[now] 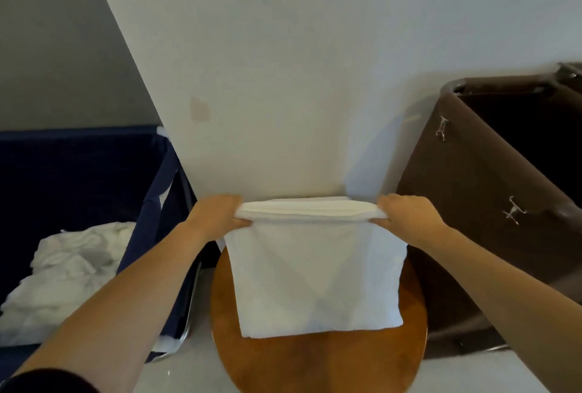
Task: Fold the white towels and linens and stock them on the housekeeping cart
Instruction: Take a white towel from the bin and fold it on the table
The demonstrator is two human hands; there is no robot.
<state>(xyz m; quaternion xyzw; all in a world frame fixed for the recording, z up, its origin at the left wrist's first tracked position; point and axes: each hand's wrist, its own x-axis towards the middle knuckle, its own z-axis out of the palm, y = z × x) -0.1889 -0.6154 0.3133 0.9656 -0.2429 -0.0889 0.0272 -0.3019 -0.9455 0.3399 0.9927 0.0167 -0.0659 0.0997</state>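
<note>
**We Hold a White Towel by Its Two Top Corners**

We hold the towel in front of us, in the middle of the view. Our left hand pinches the top left corner, with the thumb under and the fingers over. Our right hand pinches the top right corner the same way. Both hands are closed on the cloth.

The long top edge of the towel runs side to side, from one hand to the other. It is thick there, with a few layers stacked up. The rest of the towel comes down flat toward us, and its bottom edge is straight.

Under the towel is a round wooden top, shiny and brown. We cannot tell if the towel lies on it or only hangs over it.

On our left stands a blue cloth bin with a heap of crumpled white linens inside. On our right stands a big brown bin, dark inside. Behind the towel is a plain pale wall. The floor is light.
</note>
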